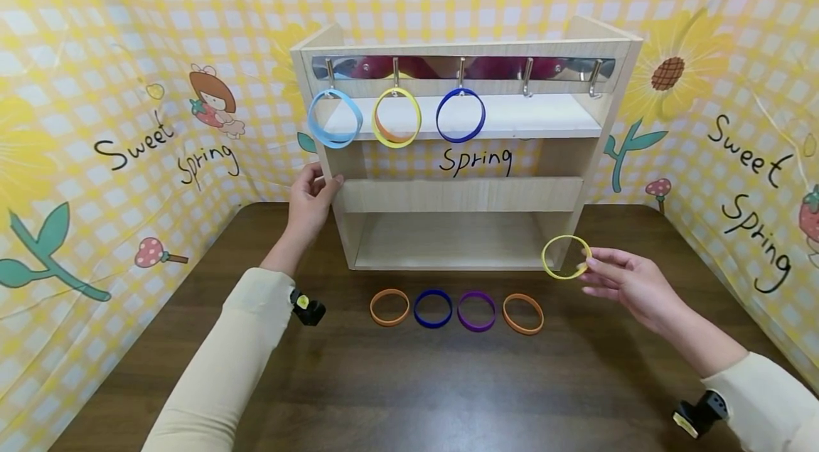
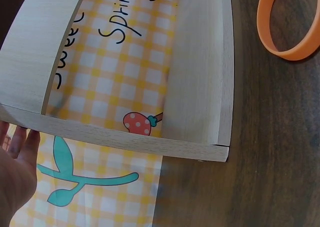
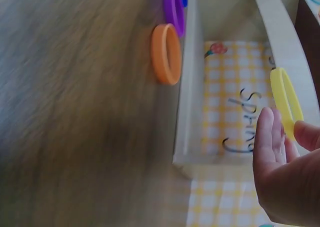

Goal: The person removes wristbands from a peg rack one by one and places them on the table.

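Observation:
A yellow wristband [image 1: 566,257] is pinched between the thumb and fingers of my right hand [image 1: 630,285], held up in front of the lower right corner of a wooden shelf [image 1: 461,196]. My left hand [image 1: 310,203] grips the shelf's left side panel, thumb at its front edge. Along the top, a metal hook rail [image 1: 493,68] carries light blue bands [image 1: 335,118] on the leftmost hook, a yellow band [image 1: 397,118] with orange showing beside it, and a dark blue band [image 1: 461,116]. The two rightmost hooks [image 1: 527,77] hold nothing.
In front of the shelf, an orange band [image 1: 389,323], a blue band [image 1: 433,325], a purple band [image 1: 476,328] and another orange band [image 1: 523,331] lie in a row on the dark wooden table [image 1: 409,395]. Yellow checked cloth [image 1: 160,33] hangs behind and at both sides.

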`<state>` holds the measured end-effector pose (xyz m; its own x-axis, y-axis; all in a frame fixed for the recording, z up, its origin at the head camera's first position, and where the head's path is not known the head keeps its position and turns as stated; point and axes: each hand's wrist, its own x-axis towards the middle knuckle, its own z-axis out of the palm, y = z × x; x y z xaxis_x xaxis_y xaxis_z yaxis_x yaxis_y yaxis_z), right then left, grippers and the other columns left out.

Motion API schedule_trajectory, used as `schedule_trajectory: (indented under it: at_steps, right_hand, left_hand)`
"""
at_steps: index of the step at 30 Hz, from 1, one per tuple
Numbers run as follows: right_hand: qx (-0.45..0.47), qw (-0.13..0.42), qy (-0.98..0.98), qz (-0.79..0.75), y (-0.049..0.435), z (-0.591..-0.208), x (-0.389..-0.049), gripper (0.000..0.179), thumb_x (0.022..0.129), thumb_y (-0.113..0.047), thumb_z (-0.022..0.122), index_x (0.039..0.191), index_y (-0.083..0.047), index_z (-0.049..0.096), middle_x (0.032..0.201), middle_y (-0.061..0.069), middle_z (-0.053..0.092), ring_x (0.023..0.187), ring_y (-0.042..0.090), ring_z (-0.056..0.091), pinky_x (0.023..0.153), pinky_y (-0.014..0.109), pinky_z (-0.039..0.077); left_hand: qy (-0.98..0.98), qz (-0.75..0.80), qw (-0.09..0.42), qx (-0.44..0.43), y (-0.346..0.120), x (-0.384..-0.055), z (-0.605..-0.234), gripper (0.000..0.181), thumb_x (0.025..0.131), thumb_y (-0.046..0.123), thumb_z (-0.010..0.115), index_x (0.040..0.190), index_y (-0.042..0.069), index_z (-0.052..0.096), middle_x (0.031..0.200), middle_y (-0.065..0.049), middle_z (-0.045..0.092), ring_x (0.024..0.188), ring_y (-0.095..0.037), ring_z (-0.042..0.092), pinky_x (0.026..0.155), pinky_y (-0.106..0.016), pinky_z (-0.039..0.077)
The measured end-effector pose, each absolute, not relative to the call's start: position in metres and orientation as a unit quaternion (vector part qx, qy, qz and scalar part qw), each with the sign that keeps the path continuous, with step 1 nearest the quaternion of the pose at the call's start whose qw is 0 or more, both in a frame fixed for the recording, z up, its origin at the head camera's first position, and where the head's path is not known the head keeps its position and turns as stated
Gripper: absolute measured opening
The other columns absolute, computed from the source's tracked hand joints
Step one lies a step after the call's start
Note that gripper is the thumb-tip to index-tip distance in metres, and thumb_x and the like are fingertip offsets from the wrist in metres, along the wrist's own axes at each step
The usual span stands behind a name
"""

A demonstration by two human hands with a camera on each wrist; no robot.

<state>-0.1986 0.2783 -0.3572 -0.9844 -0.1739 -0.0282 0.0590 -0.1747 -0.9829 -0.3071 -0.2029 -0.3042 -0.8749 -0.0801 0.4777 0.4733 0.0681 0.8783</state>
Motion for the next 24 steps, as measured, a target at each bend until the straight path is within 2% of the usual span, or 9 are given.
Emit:
schedule_trajectory:
  at_steps: [6,9,11,17,21,24]
  right_hand:
    - [-0.048,0.092,0.653,-0.750,0.294,-0.371,-0.198,0.010,0.097,-0.007,0.058,0.104,-0.013,0.064,0.096,0.006,0.068,0.087,0.018,0.068,0.077,0.034,0.055]
    - [-0.046,0.103,0.660,-0.743,0.300,-0.379,-0.199,0.011,0.097,-0.006,0.058,0.105,-0.013,0.064,0.098,0.006,0.068,0.089,0.019,0.068,0.078,0.035,0.055]
    - [-0.045,0.109,0.664,-0.738,0.304,-0.383,-0.199,0.012,0.097,-0.006,0.058,0.106,-0.011,0.063,0.099,0.006,0.068,0.089,0.019,0.068,0.078,0.035,0.055]
    - [-0.043,0.126,0.690,-0.712,0.313,-0.394,-0.200,0.021,0.097,-0.006,0.058,0.117,0.001,0.058,0.101,0.009,0.068,0.090,0.019,0.068,0.079,0.035,0.055]
    - [-0.051,0.148,0.698,-0.699,0.319,-0.400,-0.203,0.016,0.097,-0.005,0.058,0.113,-0.006,0.062,0.101,0.009,0.068,0.091,0.017,0.068,0.078,0.035,0.055]
    - [-0.060,0.166,0.703,-0.689,0.321,-0.403,-0.204,0.018,0.098,-0.006,0.057,0.114,-0.004,0.062,0.100,0.010,0.068,0.092,0.018,0.068,0.078,0.036,0.055]
  left_hand:
    - [-0.707,-0.663,0.204,-0.138,-0.203,-0.306,-0.303,0.036,0.094,0.004,0.059,0.124,-0.012,0.049,0.111,-0.008,0.056,0.097,-0.012,0.059,0.081,-0.025,0.048]
    - [-0.709,-0.661,0.202,-0.139,-0.202,-0.305,-0.302,0.040,0.094,0.004,0.058,0.128,-0.014,0.046,0.114,-0.015,0.054,0.097,-0.012,0.058,0.081,-0.025,0.048]
    - [-0.711,-0.660,0.201,-0.138,-0.202,-0.305,-0.301,0.040,0.095,0.004,0.058,0.128,-0.014,0.047,0.114,-0.015,0.054,0.097,-0.012,0.058,0.081,-0.025,0.048]
    - [-0.710,-0.661,0.202,-0.136,-0.202,-0.306,-0.302,0.034,0.094,0.004,0.058,0.124,-0.010,0.050,0.106,-0.001,0.056,0.096,-0.011,0.059,0.079,-0.025,0.049]
    - [-0.710,-0.661,0.202,-0.136,-0.202,-0.307,-0.302,0.032,0.094,0.004,0.059,0.123,-0.007,0.051,0.106,0.001,0.056,0.097,-0.012,0.059,0.080,-0.025,0.049]
    - [-0.711,-0.659,0.203,-0.135,-0.203,-0.307,-0.302,0.031,0.094,0.005,0.059,0.122,-0.006,0.051,0.107,0.001,0.056,0.098,-0.012,0.059,0.081,-0.024,0.048]
